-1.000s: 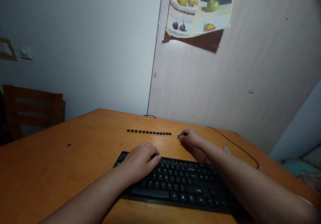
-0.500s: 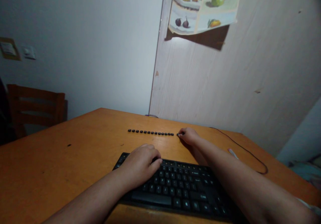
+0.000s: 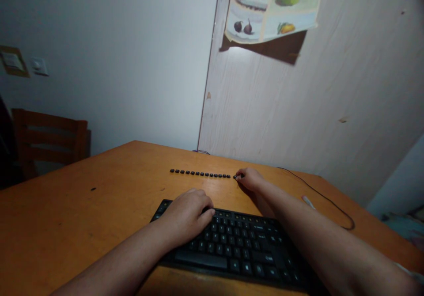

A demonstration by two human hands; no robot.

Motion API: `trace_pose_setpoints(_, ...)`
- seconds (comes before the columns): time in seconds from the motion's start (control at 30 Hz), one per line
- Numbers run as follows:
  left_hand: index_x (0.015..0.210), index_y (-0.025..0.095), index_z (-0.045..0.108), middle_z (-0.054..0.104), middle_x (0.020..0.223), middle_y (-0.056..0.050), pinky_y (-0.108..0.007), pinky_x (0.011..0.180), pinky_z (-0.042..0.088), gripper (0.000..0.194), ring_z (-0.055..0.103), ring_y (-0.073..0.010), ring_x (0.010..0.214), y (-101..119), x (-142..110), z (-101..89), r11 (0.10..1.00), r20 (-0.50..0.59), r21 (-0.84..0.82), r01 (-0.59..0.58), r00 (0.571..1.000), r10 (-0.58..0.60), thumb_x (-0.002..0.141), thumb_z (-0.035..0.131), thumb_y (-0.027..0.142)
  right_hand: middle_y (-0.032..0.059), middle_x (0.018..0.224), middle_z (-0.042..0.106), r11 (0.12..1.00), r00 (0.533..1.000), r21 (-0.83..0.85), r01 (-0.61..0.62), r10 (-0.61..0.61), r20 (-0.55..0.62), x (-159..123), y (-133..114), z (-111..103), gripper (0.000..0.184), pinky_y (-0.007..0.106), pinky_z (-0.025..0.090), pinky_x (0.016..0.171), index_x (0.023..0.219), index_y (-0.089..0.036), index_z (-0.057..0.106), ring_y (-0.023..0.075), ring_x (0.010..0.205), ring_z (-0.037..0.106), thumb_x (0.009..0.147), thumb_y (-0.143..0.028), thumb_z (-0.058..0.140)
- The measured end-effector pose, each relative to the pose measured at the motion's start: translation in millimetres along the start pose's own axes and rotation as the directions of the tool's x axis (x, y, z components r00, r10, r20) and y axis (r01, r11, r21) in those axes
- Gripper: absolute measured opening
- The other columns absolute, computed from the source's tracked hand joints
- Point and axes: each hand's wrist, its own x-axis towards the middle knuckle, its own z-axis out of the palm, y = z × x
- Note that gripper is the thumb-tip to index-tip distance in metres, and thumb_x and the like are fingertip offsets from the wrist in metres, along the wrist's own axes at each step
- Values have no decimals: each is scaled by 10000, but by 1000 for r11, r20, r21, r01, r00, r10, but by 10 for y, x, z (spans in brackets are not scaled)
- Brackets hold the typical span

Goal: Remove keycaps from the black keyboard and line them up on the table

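Observation:
A black keyboard (image 3: 225, 238) lies on the wooden table in front of me. Along its back row, pale spots show where keycaps are off. My left hand (image 3: 190, 214) rests over the keyboard's left part, thumb apart from the fingers, with the fingertips hidden near the back edge. Behind the keyboard, several small black keycaps (image 3: 202, 173) form a straight row from left to right. At the row's right end my right hand (image 3: 248, 179) pinches one keycap (image 3: 235, 177) on or just above the table, a small gap from its neighbour. My right forearm crosses over the keyboard's right side.
A dark cable (image 3: 326, 199) curves over the table's right side, near a small white and red strip (image 3: 308, 202). The wall stands behind the table (image 3: 109, 216), with fruit pictures (image 3: 271, 11) hung on it. A wooden chair (image 3: 49, 137) is at far left.
The view has shifted slightly. Both hands keep nearly the same places, the right one still pinching the keycap at the end of the row.

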Motion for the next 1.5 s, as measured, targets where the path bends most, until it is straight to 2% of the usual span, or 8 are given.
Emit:
trace_pose_setpoints(0.2,872,202,689,639,875,-70,-316,745,415,228,557,-217,865,23,1,-22,1000,18,7,9,1000,-9,865,502,331,132,1015,710,998,998,58,-3,7,-58,-62,2,-95,317,303,436,748,1015,-184,730,252,934,631,787,-370,613)
trace_pose_setpoints(0.47,846,192,696,639,844,-71,-316,732,420,252,560,-212,832,-1,8,-7,1000,5,-8,-13,1000,13,864,494,341,67,825,712,973,985,230,-5,44,-168,-480,-20,-502,307,270,438,639,862,-180,720,193,748,634,852,-385,491)
trace_pose_setpoints(0.57,857,196,697,641,850,-69,-315,735,416,253,561,-213,836,-22,10,2,1000,-1,1,-20,1000,20,867,492,343,35,685,650,866,977,499,29,81,-196,-769,-62,-640,233,255,414,556,728,-182,658,158,621,577,784,-380,549)
trace_pose_setpoints(0.7,867,195,705,643,854,-74,-320,741,411,259,564,-218,839,-38,15,0,999,-1,-4,-37,999,37,867,495,347,-64,498,456,712,970,698,-71,213,-119,-1160,-93,-777,229,219,277,407,684,-209,515,89,416,380,686,-394,649)
trace_pose_setpoints(0.83,864,194,708,643,847,-71,-321,747,406,266,565,-216,834,-52,16,-6,999,9,-18,-50,999,50,868,494,351,-57,528,479,643,976,755,-127,217,-20,-1489,-88,-877,326,215,258,392,706,-198,523,80,408,376,680,-479,687)
trace_pose_setpoints(0.93,872,196,701,642,857,-67,-315,748,404,255,564,-212,840,-68,21,-2,998,11,-9,-61,998,61,865,499,351,-48,551,500,630,971,767,-125,236,-35,-1656,-74,-897,361,218,271,406,745,-187,560,79,416,387,698,-522,685)
trace_pose_setpoints(1.2,897,200,688,638,888,-59,-306,761,412,249,565,-206,866,-87,33,0,996,39,35,-86,996,84,880,485,343,-22,548,545,778,951,626,-58,233,-201,-1791,-2,-758,337,242,358,502,715,-199,567,130,504,500,754,-529,625)
trace_pose_setpoints(1.5,916,197,683,639,896,-61,-321,785,426,262,568,-206,880,-88,33,-4,993,62,75,-96,994,91,890,468,344,18,600,623,883,964,463,-78,185,-190,-1830,-66,-695,286,267,374,539,691,-190,575,169,570,567,798,-455,572)
